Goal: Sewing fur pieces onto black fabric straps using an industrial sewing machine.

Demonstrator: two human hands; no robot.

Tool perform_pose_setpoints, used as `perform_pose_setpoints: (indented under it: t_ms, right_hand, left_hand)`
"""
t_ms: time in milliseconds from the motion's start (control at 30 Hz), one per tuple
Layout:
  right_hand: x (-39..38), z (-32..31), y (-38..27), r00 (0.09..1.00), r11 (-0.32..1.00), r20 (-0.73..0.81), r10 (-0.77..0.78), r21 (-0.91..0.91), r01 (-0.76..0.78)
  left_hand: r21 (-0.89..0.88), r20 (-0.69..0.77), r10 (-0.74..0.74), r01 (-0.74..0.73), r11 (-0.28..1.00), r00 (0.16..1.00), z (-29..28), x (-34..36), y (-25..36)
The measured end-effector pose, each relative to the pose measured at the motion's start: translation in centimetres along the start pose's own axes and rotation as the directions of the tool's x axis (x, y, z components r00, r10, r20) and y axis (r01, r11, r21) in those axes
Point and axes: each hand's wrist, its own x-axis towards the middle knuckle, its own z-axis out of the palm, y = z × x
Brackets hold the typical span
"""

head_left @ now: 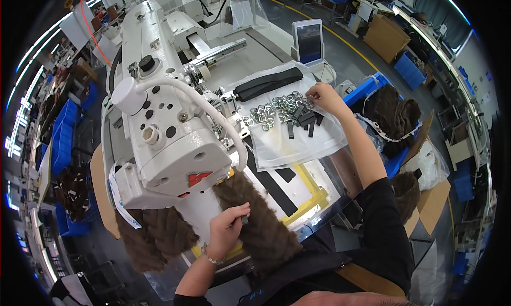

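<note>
1. Pinching a small, dark, flat strip (245, 220) in left hand (225, 230), over brown fur panel (270, 229).
2. Reaching right hand (326, 98) to shiny metal rings (291, 100) on white sheeting (277, 153); cannot tell if gripping one.
3. Could scatter rings by snagging the loose pile.

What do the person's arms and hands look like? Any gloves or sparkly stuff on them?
No gloves: the left hand and right hand are both bare. The left wrist wears a thin, light-coloured bracelet, maybe beaded. No bracelet shows on the right wrist. Both sleeves are plain black, and the forearms below them are uncovered.
</note>
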Motion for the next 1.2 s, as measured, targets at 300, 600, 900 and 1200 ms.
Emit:
perform_pose_setpoints:
  t_ms: [300,600,900,1200]
  right_hand:
    - [-0.6,0.4,-0.8,0.974,0.996,-0.222,0.052,-0.060,-0.067]
    - [-10.3,1.5,-18.1,0.904,0.770,0.330,-0.273,0.638,0.000]
    - [-13.4,7.1,-22.5,0.769,0.616,0.597,-0.230,0.701,-0.359]
    - [-14.5,8.8,-23.7,0.787,-0.067,0.617,-0.015,0.784,-0.617]
  left_hand:
    - [-0.114,0.070,-0.261,0.268,0.957,0.963,-0.4,0.7,0.3]
    - [0.083,-0.100,0.033,-0.025,0.996,0.994,-1.2,1.3,0.5]
    - [-0.190,-0.362,-0.073,0.003,0.982,0.929,-0.4,0.0,-1.0]
    - [0.199,-0.353,0.141,-0.073,0.977,0.925,-2.1,1.2,0.0]
